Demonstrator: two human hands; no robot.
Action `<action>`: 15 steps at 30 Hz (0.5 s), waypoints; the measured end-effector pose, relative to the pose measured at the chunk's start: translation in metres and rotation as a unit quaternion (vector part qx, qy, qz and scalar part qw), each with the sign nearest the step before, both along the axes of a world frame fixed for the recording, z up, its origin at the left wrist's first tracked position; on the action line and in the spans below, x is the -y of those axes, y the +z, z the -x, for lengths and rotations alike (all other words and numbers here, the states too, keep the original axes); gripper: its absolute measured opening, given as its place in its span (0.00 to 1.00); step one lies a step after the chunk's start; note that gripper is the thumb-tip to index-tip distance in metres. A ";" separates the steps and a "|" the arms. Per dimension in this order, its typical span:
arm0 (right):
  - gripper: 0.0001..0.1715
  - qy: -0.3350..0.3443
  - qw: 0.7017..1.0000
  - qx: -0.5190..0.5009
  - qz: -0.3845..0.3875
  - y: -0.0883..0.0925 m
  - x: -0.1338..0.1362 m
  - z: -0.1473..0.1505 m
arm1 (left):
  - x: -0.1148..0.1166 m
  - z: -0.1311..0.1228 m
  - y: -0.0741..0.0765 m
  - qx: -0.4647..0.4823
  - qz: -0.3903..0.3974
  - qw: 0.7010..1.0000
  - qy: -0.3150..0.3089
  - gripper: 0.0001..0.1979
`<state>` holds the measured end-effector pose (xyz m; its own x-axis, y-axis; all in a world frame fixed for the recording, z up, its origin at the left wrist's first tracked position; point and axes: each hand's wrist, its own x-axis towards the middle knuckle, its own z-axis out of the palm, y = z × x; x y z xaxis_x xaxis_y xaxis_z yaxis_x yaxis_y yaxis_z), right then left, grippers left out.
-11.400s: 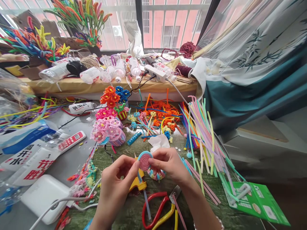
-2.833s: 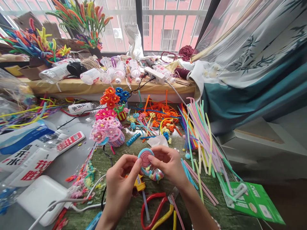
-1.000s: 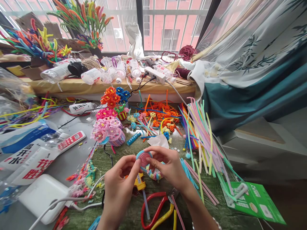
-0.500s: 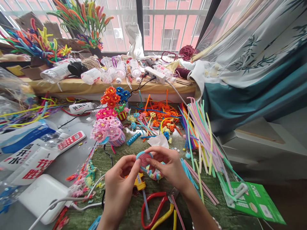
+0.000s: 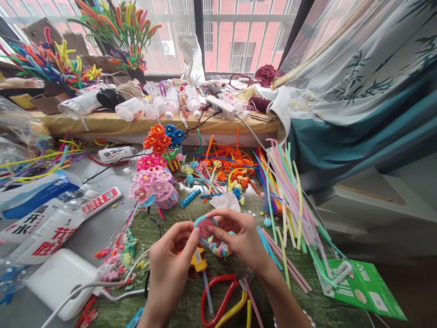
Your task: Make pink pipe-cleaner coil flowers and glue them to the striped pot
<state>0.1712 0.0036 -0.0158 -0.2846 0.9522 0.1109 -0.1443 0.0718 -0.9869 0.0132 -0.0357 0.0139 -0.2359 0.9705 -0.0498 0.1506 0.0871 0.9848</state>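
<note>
Left hand [image 5: 170, 269], fingers curled, gripping the left edge of a coiled pink-and-blue pipe-cleaner disc [image 5: 204, 226]; right hand [image 5: 243, 239], fingers laid across the disc's face, pinching from the right. Disc held between both hands, above the table [image 5: 164, 232]. Pastel beaded coil [image 5: 220, 249] just under the disc; joined or apart, cannot tell. Directly below: yellow glue gun [image 5: 199, 260]. Near the lower edge, under the right wrist: red-and-yellow scissors [image 5: 221, 298]. To the right, just beside the right hand: loose pastel pipe cleaners [image 5: 287, 205]. Ahead: crumpled tissue [image 5: 226, 202].
</note>
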 end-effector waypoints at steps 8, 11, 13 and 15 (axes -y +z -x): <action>0.15 0.013 0.999 -0.020 0.026 0.001 -0.003 -0.002 | -0.005 0.006 0.005 -0.004 -0.015 0.999 -0.034 0.08; 0.17 -0.011 0.998 -0.044 0.045 -0.002 -0.003 0.000 | -0.004 0.005 0.002 -0.008 -0.015 0.999 -0.031 0.08; 0.19 -0.033 0.997 -0.053 0.049 -0.003 -0.002 0.003 | -0.003 0.004 -0.001 -0.021 -0.019 0.999 -0.020 0.08; 0.19 -0.050 0.996 -0.055 0.045 -0.004 -0.001 0.005 | -0.001 0.003 -0.003 -0.034 -0.027 0.999 -0.003 0.08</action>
<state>0.1659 0.0043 -0.0193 -0.1796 0.9825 0.0496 -0.2486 0.0035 -0.9686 0.0107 -0.0343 0.0106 -0.2317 0.9726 0.0187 0.2172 0.0330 0.9756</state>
